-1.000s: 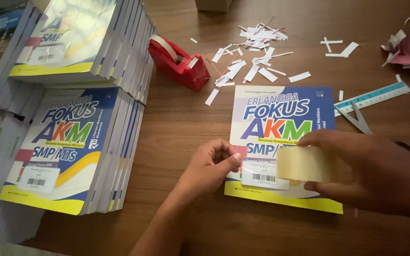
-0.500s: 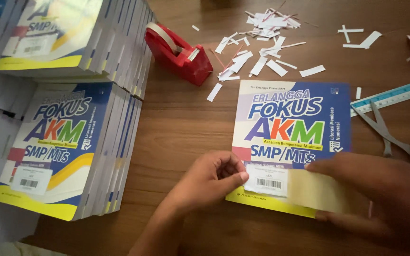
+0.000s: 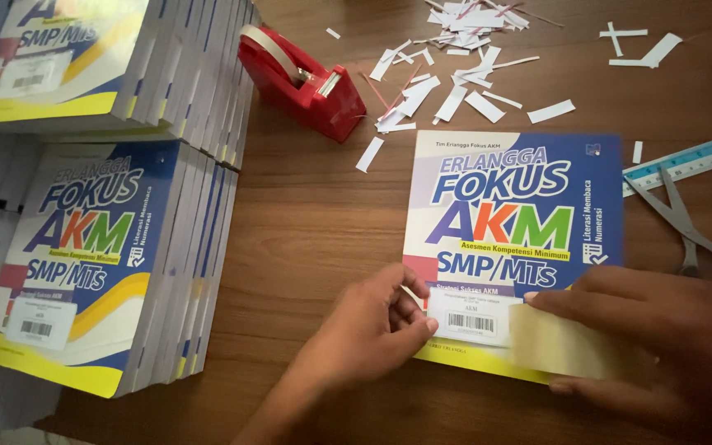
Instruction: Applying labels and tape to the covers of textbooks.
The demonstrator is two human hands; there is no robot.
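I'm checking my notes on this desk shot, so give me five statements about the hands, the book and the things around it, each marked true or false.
1. The left hand touches the white barcode label on the book. True.
2. The right hand holds scissors. False: it holds a pale strip of backing paper; the scissors lie on the table.
3. The tape dispenser is red. True.
4. The book under the hands lies open. False: it is closed, cover up.
5. Stacks of similar books stand to the left. True.
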